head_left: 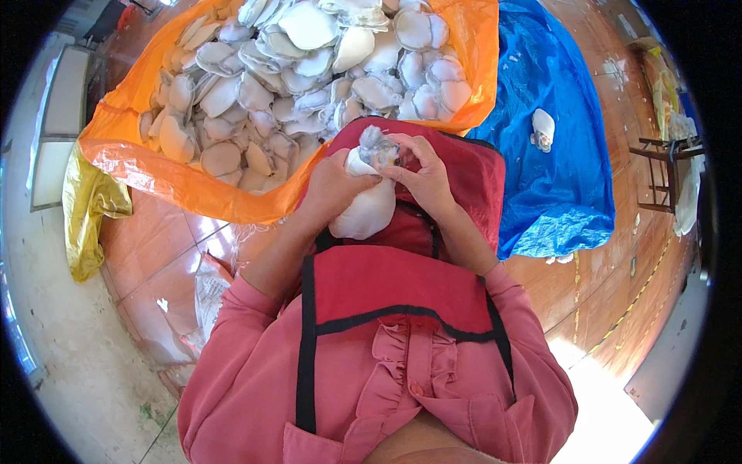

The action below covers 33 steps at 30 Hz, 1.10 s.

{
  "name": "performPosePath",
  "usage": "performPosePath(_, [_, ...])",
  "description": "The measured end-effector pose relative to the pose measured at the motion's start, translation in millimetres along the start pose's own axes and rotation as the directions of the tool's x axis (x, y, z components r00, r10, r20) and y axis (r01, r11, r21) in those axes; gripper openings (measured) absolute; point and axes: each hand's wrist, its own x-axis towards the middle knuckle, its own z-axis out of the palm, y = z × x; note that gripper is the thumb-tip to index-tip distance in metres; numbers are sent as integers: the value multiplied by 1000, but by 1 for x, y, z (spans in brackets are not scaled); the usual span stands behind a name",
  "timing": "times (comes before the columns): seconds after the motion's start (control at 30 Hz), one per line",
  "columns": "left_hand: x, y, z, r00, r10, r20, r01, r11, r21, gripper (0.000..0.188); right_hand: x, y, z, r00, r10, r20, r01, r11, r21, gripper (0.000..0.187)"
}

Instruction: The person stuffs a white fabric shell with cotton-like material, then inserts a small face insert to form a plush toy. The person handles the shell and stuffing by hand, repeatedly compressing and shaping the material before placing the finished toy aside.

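Over my lap I hold a plump white fabric piece (366, 213) with a fluffy grey tuft at its upper end. It looks like a soft toy part, though its exact kind is unclear. My left hand (334, 185) wraps round its left side, the thumb lying across the front. The fingers of my right hand (425, 176) are bent and pinch the grey end from the right. What lies between those fingertips is too small to make out. Just beyond, a large orange sack (185, 192) lies spread wide, heaped with flat, rounded white pieces (309, 27) with grey edges.
A blue plastic sheet (556, 197) lies on the right, bearing a similar plump white piece (543, 127). Beneath my hands is a red apron (471, 174). A yellow bag (85, 220) sits by the left wall, and a dark wooden stool (663, 166) stands at the far right.
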Motion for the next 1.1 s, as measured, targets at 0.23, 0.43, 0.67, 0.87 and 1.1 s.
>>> performPosePath(0.23, [-7,16,5,999,14,35,-20,981,191,48,10,7,13,985,-170,-8,166,973,-160,26])
performPosePath(0.43, [-9,5,-3,998,-21,-54,19,999,-43,49,40,19,0,959,229,-167,-195,960,202,50])
performPosePath(0.67, [15,-31,-13,971,-226,78,55,-104,-993,48,39,9,-22,865,496,72,-500,847,182,73])
performPosePath(0.87, [21,-22,7,935,-347,76,66,-40,-997,46,27,12,28,899,288,331,-429,736,524,58])
performPosePath(1.1, [27,-44,14,926,-341,163,137,-99,-986,40,8,-6,54,911,411,41,-332,670,665,33])
